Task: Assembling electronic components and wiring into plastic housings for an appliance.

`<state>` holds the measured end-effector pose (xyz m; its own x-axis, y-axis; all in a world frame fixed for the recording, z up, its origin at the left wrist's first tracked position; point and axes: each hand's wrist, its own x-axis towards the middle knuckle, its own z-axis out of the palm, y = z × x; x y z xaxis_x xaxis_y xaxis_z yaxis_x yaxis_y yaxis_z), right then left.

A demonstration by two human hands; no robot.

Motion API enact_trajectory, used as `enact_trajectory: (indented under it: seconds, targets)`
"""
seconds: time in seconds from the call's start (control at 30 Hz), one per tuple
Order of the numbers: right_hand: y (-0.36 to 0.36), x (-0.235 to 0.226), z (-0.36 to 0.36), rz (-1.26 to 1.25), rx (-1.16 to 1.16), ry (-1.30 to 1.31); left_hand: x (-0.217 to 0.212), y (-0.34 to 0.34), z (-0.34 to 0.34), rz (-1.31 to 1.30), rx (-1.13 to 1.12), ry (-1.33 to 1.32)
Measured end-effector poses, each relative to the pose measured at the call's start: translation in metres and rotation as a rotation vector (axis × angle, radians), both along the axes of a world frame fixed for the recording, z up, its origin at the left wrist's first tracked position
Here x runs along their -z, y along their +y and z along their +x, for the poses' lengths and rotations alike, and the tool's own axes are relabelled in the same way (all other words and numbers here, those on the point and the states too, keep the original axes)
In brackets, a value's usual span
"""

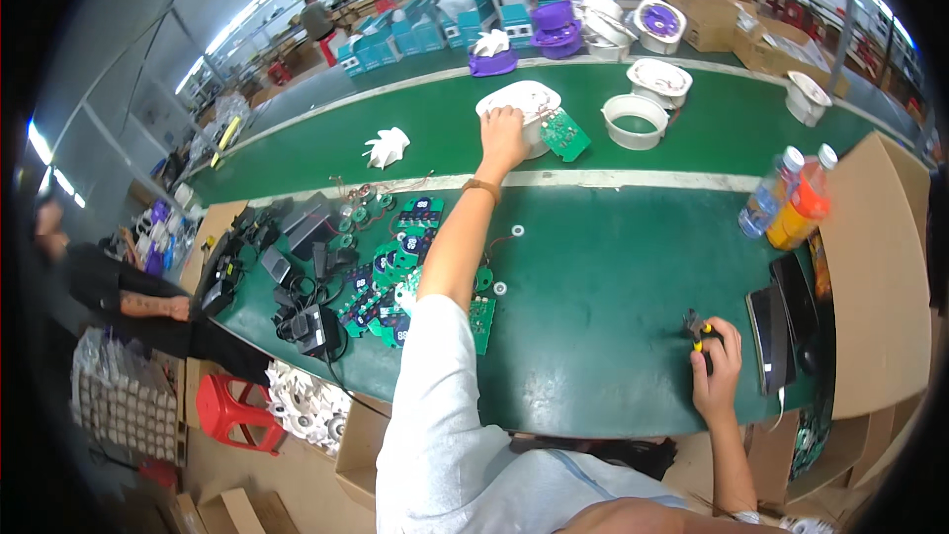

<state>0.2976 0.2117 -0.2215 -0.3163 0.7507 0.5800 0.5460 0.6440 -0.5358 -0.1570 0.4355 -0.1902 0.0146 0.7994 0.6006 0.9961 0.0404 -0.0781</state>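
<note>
My left hand (502, 133) reaches far across the green bench and rests on a white round housing (519, 102) lying on the conveyor belt; a green circuit board (564, 134) leans at its right side. My right hand (715, 364) sits near the bench's front edge, fingers closed on a small tool with a yellow and black handle (699, 329). Several green circuit boards (395, 272) lie in a heap left of my left forearm.
More white housings (659, 81) and a white ring (635, 121) ride the belt. A white fan impeller (387, 147) lies to the left. Two drink bottles (788, 198) stand at the right by a cardboard sheet (875, 277). Black adapters (306, 321) crowd the left end.
</note>
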Motion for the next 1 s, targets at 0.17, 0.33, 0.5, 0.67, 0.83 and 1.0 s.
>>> enact_trajectory:
  seconds: [0.17,0.33,0.5,0.67,0.83,1.0]
  targets:
    - [-0.001,0.0,0.0,0.039,-0.04,0.022,-0.023,-0.069,0.013,-0.159,0.174,-0.204]
    - [-0.011,-0.009,0.006,0.013,-0.057,0.013,-0.057,-0.182,0.079,-0.174,0.597,-0.191]
    - [-0.028,-0.052,0.003,-0.169,-0.276,-0.14,-0.045,-0.294,0.141,-0.381,0.631,-0.275]
    - [-0.057,-0.083,0.005,-0.25,-0.523,-0.214,-0.033,-0.345,0.165,-0.139,0.381,-0.139]
    - [-0.069,-0.097,0.001,-0.282,-0.55,-0.393,-0.014,-0.388,0.163,-0.222,0.41,-0.885]
    - [-0.068,-0.112,-0.009,-0.214,-0.587,-0.558,0.022,-0.417,0.204,-0.351,0.58,-2.149]
